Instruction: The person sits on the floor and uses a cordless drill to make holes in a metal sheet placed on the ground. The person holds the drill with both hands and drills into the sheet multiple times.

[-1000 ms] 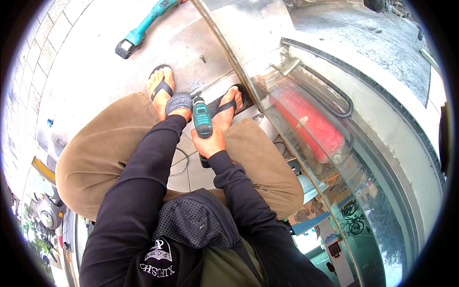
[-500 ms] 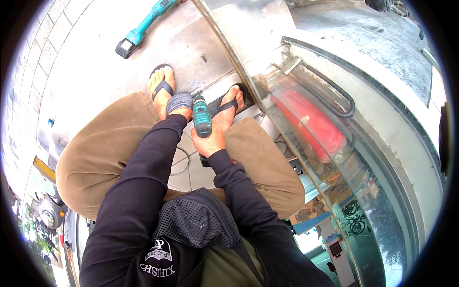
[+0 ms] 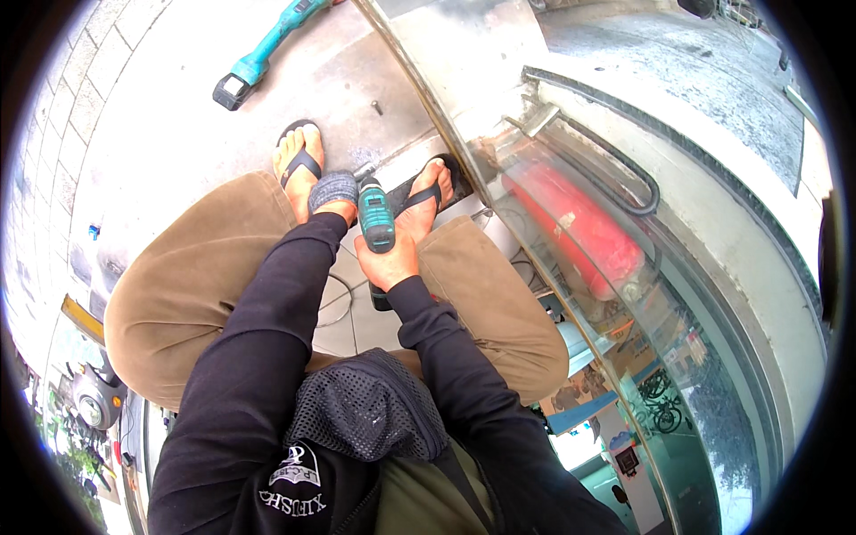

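Note:
My right hand (image 3: 390, 261) is wrapped round the grip of a teal and black cordless drill (image 3: 378, 217), whose nose points away from me. The drill's black base shows below the wrist. Close beside the nose, my left hand (image 3: 333, 191) wears a grey knitted glove and looks closed. Its fingers are turned away, so what they hold is hidden. A short metal piece (image 3: 364, 169) sticks out just beyond the glove, near the door track between my feet.
A glass panel with a metal edge (image 3: 437, 111) runs along my right, with a red cylinder (image 3: 575, 227) behind it. Ahead on the floor lie a bolt (image 3: 376, 108) and a long teal power tool (image 3: 259, 61) with a black battery. A cable (image 3: 339, 299) lies on the tiles below my hands.
Hardly anything differs. Both hands and the drill keep their places, and the whole view has shifted very slightly.

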Available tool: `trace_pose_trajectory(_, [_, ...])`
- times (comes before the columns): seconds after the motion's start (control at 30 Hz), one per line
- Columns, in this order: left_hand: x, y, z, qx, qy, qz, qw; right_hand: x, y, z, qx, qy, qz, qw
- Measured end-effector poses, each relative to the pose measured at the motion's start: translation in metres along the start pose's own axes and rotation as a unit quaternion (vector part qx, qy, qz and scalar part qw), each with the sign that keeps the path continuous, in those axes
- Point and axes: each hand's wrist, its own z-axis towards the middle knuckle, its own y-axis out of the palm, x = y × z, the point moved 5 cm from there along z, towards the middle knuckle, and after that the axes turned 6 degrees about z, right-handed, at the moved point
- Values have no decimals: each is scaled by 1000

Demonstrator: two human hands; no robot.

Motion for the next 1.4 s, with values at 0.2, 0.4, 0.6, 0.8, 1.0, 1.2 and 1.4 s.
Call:
trace_pose_trajectory(0.2, [2, -3, -7, 49, 6, 4, 999, -5, -1, -3, 5, -5, -22, 1000])
trace_pose_trajectory(0.4, [-4, 5, -1, 18, 34, -8, 999, -1, 2, -2, -5, 21, 0, 1000])
trace_pose_trajectory(0.6, [-2, 2, -2, -26, 25, -7, 999, -6, 0, 0, -8, 9, 14, 1000])
trace_pose_trajectory(0.8, [2, -6, -7, 6, 23, -11, 1000, -1, 7, -2, 0, 8, 14, 1000])
trace_pose_trajectory(1.0, [1, -2, -4, 8, 43, 1, 999, -5, 4, -1, 2, 10, 25, 1000])
trace_pose_trajectory(1.2, [2, -6, -6, 16, 39, -5, 999, -6, 6, -2, 4, 8, 29, 1000])
trace_pose_trajectory(1.4, [-3, 0, -2, 35, 39, -21, 998, -1, 10, -2, 6, 2, 9, 1000])
